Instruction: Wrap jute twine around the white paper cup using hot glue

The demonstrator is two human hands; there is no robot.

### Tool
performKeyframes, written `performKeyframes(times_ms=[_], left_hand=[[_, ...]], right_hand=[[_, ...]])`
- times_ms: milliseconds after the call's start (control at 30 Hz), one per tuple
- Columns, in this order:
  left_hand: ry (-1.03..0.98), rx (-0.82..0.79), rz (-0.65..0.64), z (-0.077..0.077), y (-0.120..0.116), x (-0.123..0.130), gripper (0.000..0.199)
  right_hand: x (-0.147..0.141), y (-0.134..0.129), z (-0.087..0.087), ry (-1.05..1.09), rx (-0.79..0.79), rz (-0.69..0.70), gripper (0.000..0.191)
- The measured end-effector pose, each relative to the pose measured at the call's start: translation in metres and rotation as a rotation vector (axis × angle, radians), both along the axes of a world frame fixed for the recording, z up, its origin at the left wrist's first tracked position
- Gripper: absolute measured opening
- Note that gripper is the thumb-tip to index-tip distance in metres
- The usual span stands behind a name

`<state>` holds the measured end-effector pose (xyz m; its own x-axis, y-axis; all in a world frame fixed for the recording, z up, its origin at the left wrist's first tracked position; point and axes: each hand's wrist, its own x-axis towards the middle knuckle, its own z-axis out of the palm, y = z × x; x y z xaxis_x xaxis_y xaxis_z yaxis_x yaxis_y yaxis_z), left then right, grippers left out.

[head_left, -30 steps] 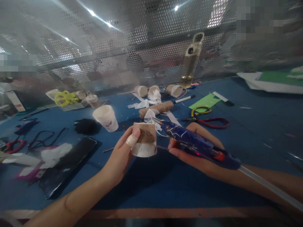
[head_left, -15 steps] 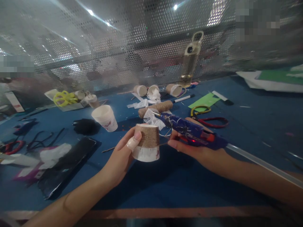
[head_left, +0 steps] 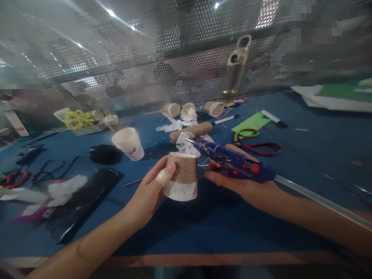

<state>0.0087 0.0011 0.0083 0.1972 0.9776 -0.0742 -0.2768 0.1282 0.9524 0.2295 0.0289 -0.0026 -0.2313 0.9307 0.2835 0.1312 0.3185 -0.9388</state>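
Observation:
My left hand point(head_left: 154, 182) is closed around the side of a paper cup point(head_left: 183, 176), its thumb pressed on the wrapped part. Brown twine point(head_left: 186, 167) winds round the upper part of the cup; the lower part is bare white with a reddish print. In my right hand point(head_left: 232, 184) is a blue hot glue gun point(head_left: 226, 157), with a red light lit and a long clear glue stick point(head_left: 322, 201) sticking out of its back. The gun's metal tip points left, above and behind the cup. A strand of twine runs from the cup to my right fingertips.
Behind the cup lie a roll of twine point(head_left: 200, 131) and crumpled white lace point(head_left: 186, 143). A stack of paper cups point(head_left: 129, 143) stands left. Scissors point(head_left: 261, 147), green paper point(head_left: 251, 124) and a marker point(head_left: 226, 120) lie right. A bottle point(head_left: 234, 77) stands by the perforated panel.
The wrapped cup has shifted slightly to the right, closer to my right fingers, and the twine between them looks shorter. Both hands keep their hold.

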Motion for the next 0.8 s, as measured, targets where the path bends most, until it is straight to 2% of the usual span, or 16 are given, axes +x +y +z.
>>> performKeyframes(times_ms=[167,367,800], left_hand=[[0.045,0.02,-0.019,-0.0035,-0.0008,-0.0043,0.037],[0.138,0.162,-0.081,-0.0031,-0.002,-0.0067,0.036],[0.174,0.138,-0.057,-0.0038,-0.0015,-0.0073,0.036]], right_hand=[[-0.0012,-0.0007,0.0009,0.038,0.011,0.033,0.023],[0.0038,0.0,-0.0009,-0.025,0.01,0.091,0.026],[0.0079,0.0015,-0.0031,-0.128,0.083,0.122,0.027]])
